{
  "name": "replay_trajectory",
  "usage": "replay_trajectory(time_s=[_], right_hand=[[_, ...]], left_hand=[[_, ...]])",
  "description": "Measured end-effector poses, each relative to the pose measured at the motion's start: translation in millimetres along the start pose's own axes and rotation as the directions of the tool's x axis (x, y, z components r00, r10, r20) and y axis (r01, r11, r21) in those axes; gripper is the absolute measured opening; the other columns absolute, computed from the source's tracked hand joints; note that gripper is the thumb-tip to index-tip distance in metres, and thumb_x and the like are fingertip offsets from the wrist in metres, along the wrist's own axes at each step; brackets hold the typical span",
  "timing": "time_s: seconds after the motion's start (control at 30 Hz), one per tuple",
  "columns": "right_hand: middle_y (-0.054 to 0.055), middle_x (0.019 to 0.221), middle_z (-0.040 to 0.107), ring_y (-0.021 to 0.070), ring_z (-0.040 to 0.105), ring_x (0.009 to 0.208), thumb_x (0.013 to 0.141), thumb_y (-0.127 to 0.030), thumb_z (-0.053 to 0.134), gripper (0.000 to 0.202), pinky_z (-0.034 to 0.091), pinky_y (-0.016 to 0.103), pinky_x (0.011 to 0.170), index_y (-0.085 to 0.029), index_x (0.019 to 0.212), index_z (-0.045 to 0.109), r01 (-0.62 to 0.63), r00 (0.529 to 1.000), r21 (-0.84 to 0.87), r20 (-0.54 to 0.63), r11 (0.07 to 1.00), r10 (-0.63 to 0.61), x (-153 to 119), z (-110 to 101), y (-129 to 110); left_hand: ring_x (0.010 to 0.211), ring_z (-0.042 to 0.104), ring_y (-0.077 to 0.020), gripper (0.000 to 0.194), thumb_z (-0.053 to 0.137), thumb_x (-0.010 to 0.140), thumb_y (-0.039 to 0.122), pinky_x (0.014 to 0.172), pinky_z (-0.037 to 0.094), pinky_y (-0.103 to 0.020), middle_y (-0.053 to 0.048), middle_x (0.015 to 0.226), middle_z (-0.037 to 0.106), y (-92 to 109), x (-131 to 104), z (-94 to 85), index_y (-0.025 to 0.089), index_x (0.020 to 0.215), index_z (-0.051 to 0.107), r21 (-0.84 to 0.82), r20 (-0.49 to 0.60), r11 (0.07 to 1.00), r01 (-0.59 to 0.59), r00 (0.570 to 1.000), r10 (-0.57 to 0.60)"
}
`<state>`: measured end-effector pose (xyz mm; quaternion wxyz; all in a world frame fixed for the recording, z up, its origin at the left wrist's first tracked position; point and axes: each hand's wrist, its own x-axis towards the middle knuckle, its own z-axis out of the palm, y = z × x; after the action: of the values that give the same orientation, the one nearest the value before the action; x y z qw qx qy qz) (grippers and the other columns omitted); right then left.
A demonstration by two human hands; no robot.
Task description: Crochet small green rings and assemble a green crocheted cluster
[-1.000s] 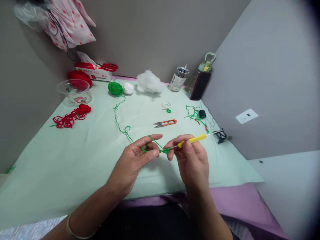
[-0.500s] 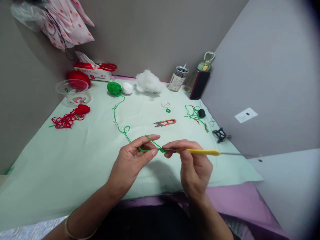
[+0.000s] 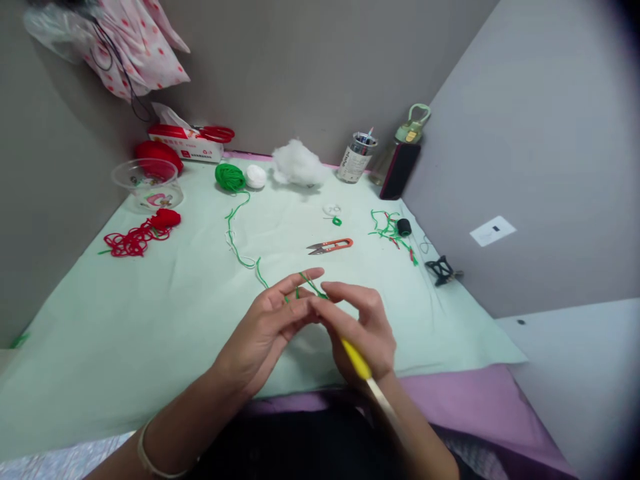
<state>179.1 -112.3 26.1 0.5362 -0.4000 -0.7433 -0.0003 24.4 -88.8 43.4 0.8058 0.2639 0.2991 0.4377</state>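
My left hand (image 3: 265,327) grips green yarn (image 3: 314,285), which runs over its raised index finger. Against its fingertips, my right hand (image 3: 363,327) is closed on a yellow-handled hook (image 3: 356,360), whose rear end points down toward my right forearm. The hook's tip and most of the small green piece are hidden by the fingers. A strand trails from my left hand over the cloth to the green yarn ball (image 3: 230,177). Beyond the hands lie orange-handled snips (image 3: 331,247).
A white ball (image 3: 255,177), fluffy stuffing (image 3: 297,164), a pen can (image 3: 355,159) and a phone (image 3: 400,171) stand at the back. Red yarn (image 3: 130,241) and a clear tub (image 3: 157,193) are left; green scraps (image 3: 387,228) and a black clip (image 3: 442,271) are right.
My right hand has moved left and turned, so the yellow hook now slants down toward me instead of lying level. The hands are closer together, and the loop in the trailing strand has shifted.
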Motion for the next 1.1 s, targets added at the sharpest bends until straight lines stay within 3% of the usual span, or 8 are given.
replay_trajectory(time_s=[0.07,0.17,0.23,0.37,0.53,0.73,0.97,1.1], right_hand=[[0.007,0.108,0.070,0.0206,0.066,0.095,0.097,-0.011,0.056,0.030,0.057,0.038,0.077,-0.026,0.119,0.071,-0.108,0.993,0.180,-0.023,0.978,0.114,3.8,-2.7,0.0],[0.005,0.092,0.070,0.0181,0.064,0.079,0.100,-0.017,0.051,0.025,0.054,0.036,0.068,-0.024,0.108,0.074,-0.244,0.958,0.437,-0.028,0.866,0.284,10.7,-4.9,0.0],[0.006,0.096,0.071,0.0183,0.064,0.082,0.100,-0.019,0.053,0.023,0.053,0.035,0.069,-0.023,0.104,0.075,-0.290,0.941,0.500,-0.003,0.816,0.337,13.6,-3.5,0.3],[0.007,0.108,0.072,0.0210,0.066,0.096,0.101,-0.020,0.054,0.023,0.056,0.036,0.074,-0.025,0.107,0.075,-0.338,0.930,0.541,0.065,0.770,0.362,14.2,0.8,1.2],[0.006,0.099,0.072,0.0172,0.064,0.082,0.100,-0.019,0.054,0.022,0.054,0.035,0.070,-0.024,0.104,0.075,-0.334,0.929,0.535,0.046,0.776,0.368,14.3,-1.2,0.5],[0.005,0.088,0.067,0.0174,0.061,0.076,0.099,-0.023,0.055,0.020,0.051,0.035,0.066,-0.024,0.099,0.075,-0.340,0.918,0.494,-0.010,0.800,0.397,14.8,-3.1,0.8],[0.004,0.092,0.065,0.0126,0.061,0.069,0.101,-0.022,0.054,0.021,0.051,0.030,0.063,-0.023,0.100,0.074,-0.362,0.846,0.669,-0.056,0.649,0.530,14.8,-3.0,4.4],[0.005,0.096,0.067,0.0136,0.063,0.072,0.101,-0.024,0.054,0.020,0.054,0.031,0.064,-0.024,0.102,0.074,-0.362,0.854,0.656,-0.053,0.663,0.518,15.2,-3.1,4.3]], left_hand=[[0.081,0.057,-0.0101,0.039,0.079,0.083,0.026,0.084,0.046,-0.022,0.000,0.086,0.062,2.5,-0.3,-0.6,0.021,0.121,0.074,-0.029,0.010,0.999,0.021,1.000,-0.021],[0.080,0.057,-0.0097,0.033,0.078,0.083,0.024,0.083,0.045,-0.021,0.001,0.083,0.059,4.0,-0.3,-1.0,0.024,0.116,0.076,0.035,-0.046,0.998,-0.058,0.997,0.060],[0.083,0.056,-0.0097,0.033,0.079,0.083,0.024,0.084,0.044,-0.021,0.002,0.084,0.060,2.7,0.2,-0.7,0.027,0.116,0.076,0.113,-0.056,0.988,-0.109,0.992,0.116],[0.086,0.056,-0.0100,0.032,0.078,0.084,0.025,0.088,0.041,-0.022,0.002,0.085,0.061,0.2,0.9,-1.2,0.031,0.116,0.076,0.211,0.000,0.965,-0.157,0.987,0.160],[0.087,0.055,-0.0121,0.026,0.077,0.085,0.029,0.086,0.040,-0.024,0.001,0.085,0.060,3.2,-1.4,-3.3,0.030,0.111,0.078,0.278,-0.002,0.947,-0.158,0.986,0.165],[0.089,0.052,-0.0138,0.031,0.076,0.085,0.031,0.088,0.037,-0.026,0.001,0.090,0.059,6.6,-1.6,-4.7,0.032,0.116,0.076,0.293,-0.056,0.945,-0.145,0.984,0.169],[0.088,0.050,-0.0139,0.026,0.077,0.085,0.029,0.086,0.036,-0.026,0.001,0.092,0.057,6.5,-2.5,-6.4,0.031,0.111,0.077,0.288,-0.059,0.946,-0.148,0.983,0.172],[0.089,0.052,-0.0140,0.025,0.077,0.085,0.030,0.087,0.037,-0.026,0.001,0.094,0.060,5.9,-2.8,-5.8,0.031,0.111,0.078,0.310,-0.032,0.938,-0.153,0.985,0.171]])
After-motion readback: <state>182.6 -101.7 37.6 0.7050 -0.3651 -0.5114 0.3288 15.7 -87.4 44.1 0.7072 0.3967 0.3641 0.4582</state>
